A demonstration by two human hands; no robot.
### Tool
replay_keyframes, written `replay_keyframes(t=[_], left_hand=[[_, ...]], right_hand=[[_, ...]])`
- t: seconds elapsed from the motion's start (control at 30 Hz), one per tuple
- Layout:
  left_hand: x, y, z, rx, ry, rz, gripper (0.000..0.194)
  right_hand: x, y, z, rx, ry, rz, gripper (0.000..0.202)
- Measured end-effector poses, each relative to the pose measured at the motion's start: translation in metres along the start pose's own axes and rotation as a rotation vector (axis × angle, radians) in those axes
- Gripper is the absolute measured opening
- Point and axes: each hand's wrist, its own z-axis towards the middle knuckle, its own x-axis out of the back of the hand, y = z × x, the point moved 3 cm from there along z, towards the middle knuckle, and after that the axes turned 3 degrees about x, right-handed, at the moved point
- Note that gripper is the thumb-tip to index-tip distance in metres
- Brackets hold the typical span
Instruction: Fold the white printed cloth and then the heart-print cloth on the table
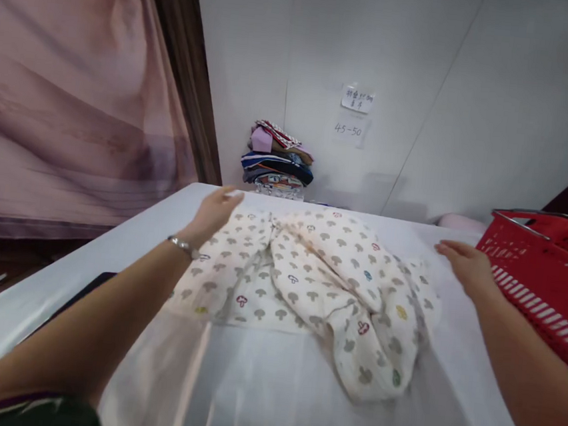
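A crumpled white mushroom-print cloth (328,271) lies across the white tabletop, with folds bunched toward its right side. One loose part of it hangs toward the front. Whether it is a garment or a plain piece of fabric, I cannot tell. My left hand (216,212), with a silvery bracelet at the wrist, hovers by the cloth's upper left corner, fingers apart and holding nothing. Beyond the cloth's right end, my right hand (466,263) is stretched out open, apart from the cloth and near the red basket.
A red plastic basket (550,265) stands at the right edge. Folded clothes (279,159) are stacked behind the table against a white wall bearing paper notes (353,116). Pink curtain fabric (75,86) hangs at left. A dark flat item (91,283) lies partly under my left forearm.
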Motion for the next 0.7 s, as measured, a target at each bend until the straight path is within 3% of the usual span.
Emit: replay_keyframes(t=[0.13, 0.2, 0.27, 0.4, 0.53, 0.63, 0.7], left_hand=[[-0.028, -0.045, -0.076, -0.291, -0.376, 0.344, 0.044], [-0.030, -0.058, -0.113, -0.496, -0.526, 0.422, 0.040], [-0.024, -0.070, -0.136, -0.609, -0.567, 0.518, 0.036], [-0.010, -0.093, -0.147, -0.616, -0.523, 0.651, 0.024], [-0.006, -0.101, -0.141, -0.600, -0.509, 0.679, 0.026], [-0.001, -0.092, -0.137, -0.586, -0.464, 0.676, 0.033], [0.008, -0.084, -0.134, -0.571, -0.394, 0.686, 0.032]], right_hand=[[-0.032, 0.020, -0.074, 0.114, -0.374, -0.011, 0.038], [-0.037, 0.020, -0.118, 0.287, -0.516, -0.142, 0.038], [-0.035, 0.015, -0.162, 0.523, -0.599, -0.271, 0.040], [-0.027, 0.022, -0.223, 0.824, -0.523, -0.515, 0.051], [-0.030, 0.047, -0.231, 0.854, -0.499, -0.581, 0.032], [-0.020, 0.055, -0.208, 0.768, -0.452, -0.558, 0.033], [-0.002, 0.051, -0.186, 0.714, -0.379, -0.558, 0.038]])
